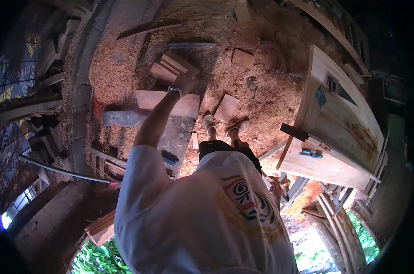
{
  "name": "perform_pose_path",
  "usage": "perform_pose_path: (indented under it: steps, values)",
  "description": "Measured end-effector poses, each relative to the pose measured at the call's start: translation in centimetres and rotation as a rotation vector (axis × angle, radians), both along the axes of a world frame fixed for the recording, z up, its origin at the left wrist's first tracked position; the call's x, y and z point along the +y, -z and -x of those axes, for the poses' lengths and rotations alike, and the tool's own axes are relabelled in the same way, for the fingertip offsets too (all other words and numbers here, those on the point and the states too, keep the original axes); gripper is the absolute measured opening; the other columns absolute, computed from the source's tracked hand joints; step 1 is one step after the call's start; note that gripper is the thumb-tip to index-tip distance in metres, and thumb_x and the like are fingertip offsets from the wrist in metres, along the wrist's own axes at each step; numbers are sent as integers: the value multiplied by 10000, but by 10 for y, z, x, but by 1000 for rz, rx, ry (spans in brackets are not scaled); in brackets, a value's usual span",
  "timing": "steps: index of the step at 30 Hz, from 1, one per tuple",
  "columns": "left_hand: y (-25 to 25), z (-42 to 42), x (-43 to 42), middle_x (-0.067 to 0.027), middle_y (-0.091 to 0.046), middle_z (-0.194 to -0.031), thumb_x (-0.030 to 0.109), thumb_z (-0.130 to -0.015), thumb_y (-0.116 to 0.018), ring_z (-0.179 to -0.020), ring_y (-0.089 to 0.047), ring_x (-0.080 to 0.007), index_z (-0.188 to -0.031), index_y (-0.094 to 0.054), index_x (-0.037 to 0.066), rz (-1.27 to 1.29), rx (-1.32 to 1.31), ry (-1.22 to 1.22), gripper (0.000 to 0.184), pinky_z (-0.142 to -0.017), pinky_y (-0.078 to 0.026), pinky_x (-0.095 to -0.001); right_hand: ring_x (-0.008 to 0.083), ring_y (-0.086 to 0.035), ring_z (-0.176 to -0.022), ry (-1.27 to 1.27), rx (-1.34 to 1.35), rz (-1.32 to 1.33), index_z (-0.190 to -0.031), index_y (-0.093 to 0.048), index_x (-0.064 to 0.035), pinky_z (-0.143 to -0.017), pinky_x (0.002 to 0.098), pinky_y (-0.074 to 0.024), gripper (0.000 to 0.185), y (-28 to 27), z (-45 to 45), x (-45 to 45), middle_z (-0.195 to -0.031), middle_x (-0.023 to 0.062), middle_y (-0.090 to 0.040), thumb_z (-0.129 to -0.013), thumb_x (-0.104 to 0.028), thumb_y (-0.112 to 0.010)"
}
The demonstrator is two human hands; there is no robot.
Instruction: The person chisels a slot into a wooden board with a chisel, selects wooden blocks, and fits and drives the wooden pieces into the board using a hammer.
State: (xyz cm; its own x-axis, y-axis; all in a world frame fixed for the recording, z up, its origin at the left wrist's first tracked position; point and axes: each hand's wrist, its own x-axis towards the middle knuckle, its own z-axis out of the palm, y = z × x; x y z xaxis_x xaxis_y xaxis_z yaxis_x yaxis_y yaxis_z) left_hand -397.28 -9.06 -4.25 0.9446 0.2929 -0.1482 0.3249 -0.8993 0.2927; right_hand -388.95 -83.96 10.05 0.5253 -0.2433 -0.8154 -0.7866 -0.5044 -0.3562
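Note:
My left hand (pixel 187 82), with a band on the wrist, reaches forward over the dark bench. It is at the near right end of a small stack of wooden blocks (pixel 172 65); shadow and blur hide its fingers, so I cannot tell if it grips them. Just below the hand a wide wooden board (pixel 168 101) lies flat. My right hand (pixel 276 189) hangs low by my right hip, partly covered by my shirt. Its fingers look curled, close to a pale strip, but what they hold is unclear.
Wood shavings (pixel 261 96) cover the floor, with loose boards (pixel 226 108) by my feet. At the right stands a large wooden panel (pixel 339 100), with a blue-black tool (pixel 310 153) on the board below it. A metal bar (pixel 192 44) lies ahead; a pipe (pixel 63 169) is at left.

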Motion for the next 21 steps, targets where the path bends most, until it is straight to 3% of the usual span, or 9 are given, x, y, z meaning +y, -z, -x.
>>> perform_pose_path:
  steps: [5, 7, 9, 11, 13, 15, 16, 18, 21]
  values:
    - [-43, -17, -18, -134, -636, -1282, 284, -944, -550, -1125, -614, -304, -1168, -701, 121, -218, -60, -56, 316, -930, -493, -430, 83, -454, -457, -23, -51, -59, -875, -623, -104, -388, 258, -383, 232, 12, 12, -4, -613, -27, -488, -960, -318, -657]
    - [-47, -20, -6, -166, -644, -1211, 218, -935, -544, -1101, -616, -317, -1201, -644, 71, 229, -59, -157, 320, -944, -491, -436, 88, -457, -457, -97, -76, -98, -881, -622, -95, -388, 259, -387, 242, 11, 18, 2, -611, -21, -489, -961, -320, -656]
    - [-64, -21, 12, -175, -657, -1129, 169, -932, -555, -1032, -633, -311, -1211, -616, 43, 275, -86, -157, 312, -903, -506, -419, 95, -461, -455, -109, -108, -119, -886, -623, -88, -386, 263, -392, 241, 17, 23, 2, -612, -17, -493, -959, -315, -659]
    - [-101, -9, 34, -163, -674, -1038, 137, -937, -585, -918, -664, -288, -1200, -618, 36, -73, -139, -57, 283, -806, -539, -379, 101, -473, -452, -4, 16, -123, -887, -623, -80, -385, 271, -407, 238, 50, 35, -19, -618, -8, -513, -961, -304, -657]
    - [-147, -7, 37, -145, -681, -1045, 111, -953, -591, -915, -677, -268, -1203, -619, 38, -105, -293, -147, 261, -773, -559, -366, 108, -480, -446, -124, -80, -34, -892, -635, -86, -383, 274, -416, 236, 17, 36, 18, -621, -13, -529, -976, -307, -635]
    - [-197, -9, 40, -121, -680, -1152, 91, -981, -572, -1023, -673, -252, -1221, -621, 49, 170, -549, -425, 249, -804, -565, -379, 119, -487, -432, -188, -67, -164, -914, -648, -83, -385, 279, -429, 268, 75, 28, -18, -626, -5, -562, -979, -342, -629]
    - [-213, -9, 40, -104, -675, -1168, 112, -988, -584, -1024, -670, -227, -1249, -607, 48, 296, -649, -446, 269, -788, -569, -359, 125, -537, -486, -679, -301, -145, -899, -656, -60, -445, 296, -467, 294, 175, 21, -92, -637, 17, -597, -974, -343, -626]
    - [-236, -13, 31, -70, -666, -1199, 153, -1002, -607, -1027, -664, -175, -1304, -578, 47, 560, -840, -478, 322, -757, -578, -318, 166, -597, -582, -637, -242, 16, -878, -671, -34, -538, 331, -484, 309, 29, -5, 48, -654, 59, -625, -968, -324, -614]
    - [-240, -25, 0, -63, -680, -1183, 228, -1002, -627, -1026, -676, -182, -1302, -613, 55, 1036, -944, -678, 347, -778, -606, -348, 280, -639, -694, -732, -519, -90, -833, -644, -40, -630, 404, -487, 238, 35, -35, 95, -783, 132, -645, -968, -214, -557]
